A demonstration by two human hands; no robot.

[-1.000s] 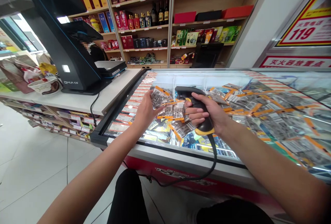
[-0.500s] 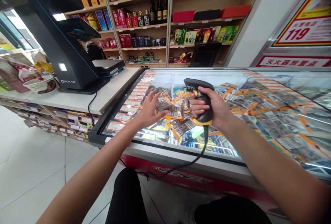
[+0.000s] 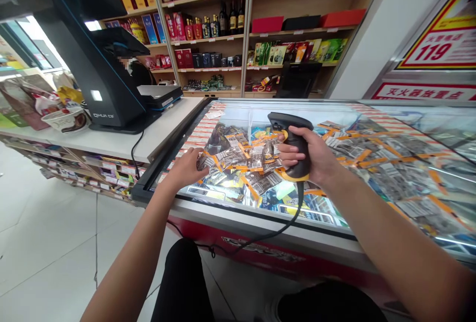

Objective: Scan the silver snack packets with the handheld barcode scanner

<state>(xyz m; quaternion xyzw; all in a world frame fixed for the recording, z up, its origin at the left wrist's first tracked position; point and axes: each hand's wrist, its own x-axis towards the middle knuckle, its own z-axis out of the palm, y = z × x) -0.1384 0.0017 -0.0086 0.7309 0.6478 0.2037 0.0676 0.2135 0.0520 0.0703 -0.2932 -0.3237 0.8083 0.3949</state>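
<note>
My right hand (image 3: 307, 156) is wrapped round the grip of a black and yellow handheld barcode scanner (image 3: 295, 151), held upright above the glass top, its cord hanging down. My left hand (image 3: 189, 167) has curled fingers and thumb at the edge of a small clear snack packet (image 3: 209, 161) with an orange strip, at the left of the pile. Many similar packets (image 3: 256, 156) lie heaped on the glass between my hands, and more packets (image 3: 394, 158) spread out to the right.
A red chest freezer (image 3: 260, 250) with a glass top stands before me. On the counter at left are a black checkout scale (image 3: 115, 98) and a paper bowl (image 3: 69, 120). Shelves of boxes and bottles (image 3: 211, 27) line the back. The scanner cord (image 3: 275, 232) loops across the freezer front.
My left hand has moved left and down, its spread fingers curling in at a packet. Some packets have shifted left with it. The scanner stays in my right hand.
</note>
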